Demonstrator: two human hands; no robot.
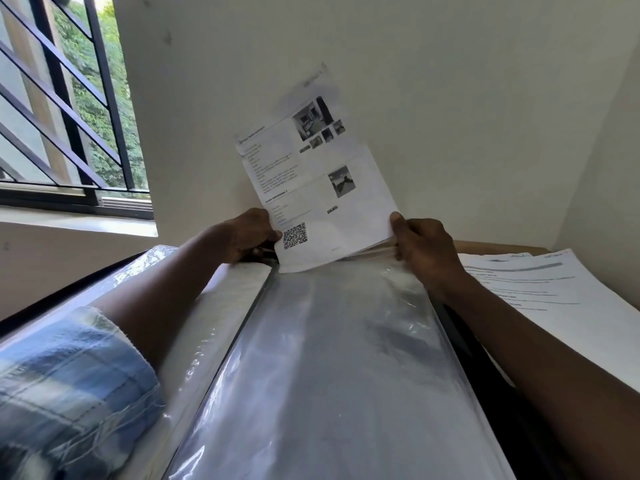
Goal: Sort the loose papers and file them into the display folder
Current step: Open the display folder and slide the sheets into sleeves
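An open display folder with clear plastic sleeves lies in front of me, its spine running away from me. A printed sheet with photos, text and a QR code stands tilted above the far end of the right-hand sleeve, its lower edge at the sleeve's mouth. My left hand pinches the sheet's lower left corner. My right hand grips its lower right edge together with the sleeve's top edge. My left forearm rests across the left-hand pages.
A stack of loose printed papers lies on the brown table to the right of the folder. A pale wall stands close behind. A barred window and its sill are at the far left.
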